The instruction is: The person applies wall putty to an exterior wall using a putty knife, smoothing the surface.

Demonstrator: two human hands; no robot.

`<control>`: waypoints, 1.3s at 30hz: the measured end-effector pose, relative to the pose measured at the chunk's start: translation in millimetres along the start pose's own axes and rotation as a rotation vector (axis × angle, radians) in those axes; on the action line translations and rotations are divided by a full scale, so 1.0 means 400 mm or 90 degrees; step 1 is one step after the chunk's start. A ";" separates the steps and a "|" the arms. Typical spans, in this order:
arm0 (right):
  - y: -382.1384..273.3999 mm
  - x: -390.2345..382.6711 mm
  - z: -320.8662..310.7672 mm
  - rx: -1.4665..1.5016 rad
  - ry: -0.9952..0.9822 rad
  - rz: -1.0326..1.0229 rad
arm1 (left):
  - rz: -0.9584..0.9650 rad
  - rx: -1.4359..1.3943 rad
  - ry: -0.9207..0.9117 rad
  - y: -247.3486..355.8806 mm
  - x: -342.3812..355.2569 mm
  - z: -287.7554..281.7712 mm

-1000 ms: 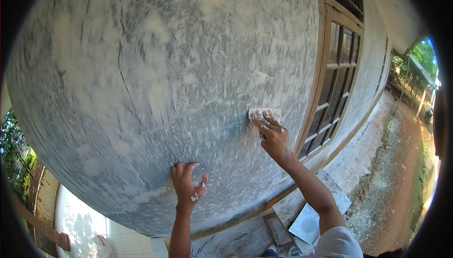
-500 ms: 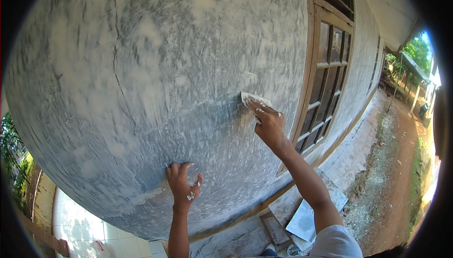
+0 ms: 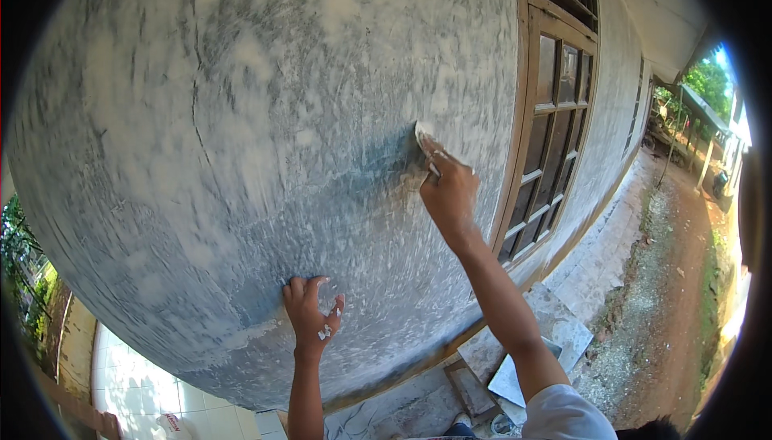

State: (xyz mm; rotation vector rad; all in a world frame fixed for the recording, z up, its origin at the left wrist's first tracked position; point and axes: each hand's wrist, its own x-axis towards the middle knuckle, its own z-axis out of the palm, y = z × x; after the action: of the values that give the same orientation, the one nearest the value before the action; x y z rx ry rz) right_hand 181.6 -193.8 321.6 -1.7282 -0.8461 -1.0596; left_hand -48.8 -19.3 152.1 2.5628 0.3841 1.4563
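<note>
A grey wall (image 3: 241,134) with patchy white putty fills most of the head view. My right hand (image 3: 450,197) grips a putty knife (image 3: 424,136), its blade seen nearly edge-on against the wall, left of the window. White smears cover the blade and my forefinger. Lower and to the left, my left hand (image 3: 310,311) rests its fingertips on the wall, thumb spread away, holding nothing. Flecks of putty stick to that thumb and palm edge.
At right is a wooden window (image 3: 555,130) with several glass panes. Boards (image 3: 503,380) and a small wooden frame (image 3: 473,388) lie by the wall's foot. A dirt path (image 3: 671,295) runs along the right; white floor tiles (image 3: 137,372) show at lower left.
My right hand has moved up with the putty knife, and the blade has turned from showing its flat face to nearly edge-on. The left hand stays in place.
</note>
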 end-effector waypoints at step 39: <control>0.019 -0.152 0.094 -0.005 -0.120 -0.297 | 0.016 -0.007 -0.012 -0.006 0.004 -0.001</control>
State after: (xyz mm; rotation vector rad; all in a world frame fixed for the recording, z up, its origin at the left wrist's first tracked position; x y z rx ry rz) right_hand 175.0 -166.9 255.1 -1.6962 -1.4137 -1.2084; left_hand -48.8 -16.4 152.8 2.5801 0.3413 1.4377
